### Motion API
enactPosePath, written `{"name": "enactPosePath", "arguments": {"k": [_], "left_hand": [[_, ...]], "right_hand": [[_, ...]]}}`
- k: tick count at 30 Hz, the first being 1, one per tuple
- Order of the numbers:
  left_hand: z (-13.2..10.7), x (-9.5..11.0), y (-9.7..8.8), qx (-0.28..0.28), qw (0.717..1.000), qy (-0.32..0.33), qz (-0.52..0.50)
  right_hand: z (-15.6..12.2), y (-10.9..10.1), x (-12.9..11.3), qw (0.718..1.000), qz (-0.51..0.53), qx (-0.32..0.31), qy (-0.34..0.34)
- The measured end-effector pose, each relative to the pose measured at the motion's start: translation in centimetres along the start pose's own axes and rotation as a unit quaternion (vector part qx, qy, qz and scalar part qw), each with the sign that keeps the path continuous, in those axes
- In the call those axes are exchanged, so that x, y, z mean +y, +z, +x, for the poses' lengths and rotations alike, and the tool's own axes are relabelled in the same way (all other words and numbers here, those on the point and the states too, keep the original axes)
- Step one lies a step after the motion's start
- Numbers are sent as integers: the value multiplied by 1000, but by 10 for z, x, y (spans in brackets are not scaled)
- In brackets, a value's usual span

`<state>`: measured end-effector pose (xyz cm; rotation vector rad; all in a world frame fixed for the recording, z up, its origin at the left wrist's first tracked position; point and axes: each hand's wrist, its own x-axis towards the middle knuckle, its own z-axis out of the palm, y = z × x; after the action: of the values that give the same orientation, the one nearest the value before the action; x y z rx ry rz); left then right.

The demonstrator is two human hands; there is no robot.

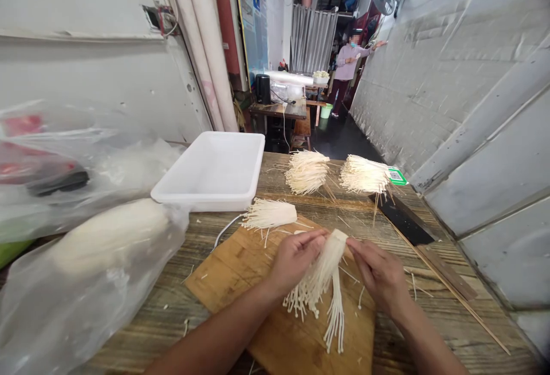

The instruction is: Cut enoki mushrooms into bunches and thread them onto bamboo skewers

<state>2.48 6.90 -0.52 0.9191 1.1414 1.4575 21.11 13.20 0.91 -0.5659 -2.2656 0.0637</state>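
Observation:
Above the wooden cutting board [232, 277] I hold a bunch of enoki mushrooms [320, 272], its cut base up and its caps hanging down. My left hand [296, 257] pinches the bunch near the base from the left. On the other side, the fingers of my right hand [378, 272] are closed at the base's right edge. A thin strand cluster [336, 312] hangs apart from the main bunch. Another enoki bunch [270, 214] lies at the board's far edge. Loose stems are scattered over the board.
A white plastic tray [210, 191] stands behind the board, with plastic bags [116, 237] to its left. Two piles of skewered enoki [307, 171] sit farther back. A dark cleaver [404, 217] and skewers [455, 286] lie right. A person [346, 65] stands in the background.

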Motion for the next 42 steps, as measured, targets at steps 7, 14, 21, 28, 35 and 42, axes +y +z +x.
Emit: {"name": "enactPosePath", "arguments": {"k": [7, 14, 21, 28, 35, 42], "left_hand": [[5, 10, -24, 174, 898, 92, 394], [9, 2, -24, 149, 812, -11, 565], [8, -6, -17, 75, 921, -14, 382], [19, -4, -30, 7, 987, -62, 149], [18, 6, -28, -38, 986, -144, -69], [17, 8, -28, -46, 971, -172, -162]], "right_hand": [[0, -10, 8, 989, 2, 110, 95], [-2, -5, 13, 976, 26, 169, 137], [-2, -1, 6, 968, 116, 142, 173], [-9, -27, 15, 937, 266, 14, 224], [6, -13, -1, 898, 326, -177, 238], [4, 0, 1, 909, 281, -165, 260]]}}
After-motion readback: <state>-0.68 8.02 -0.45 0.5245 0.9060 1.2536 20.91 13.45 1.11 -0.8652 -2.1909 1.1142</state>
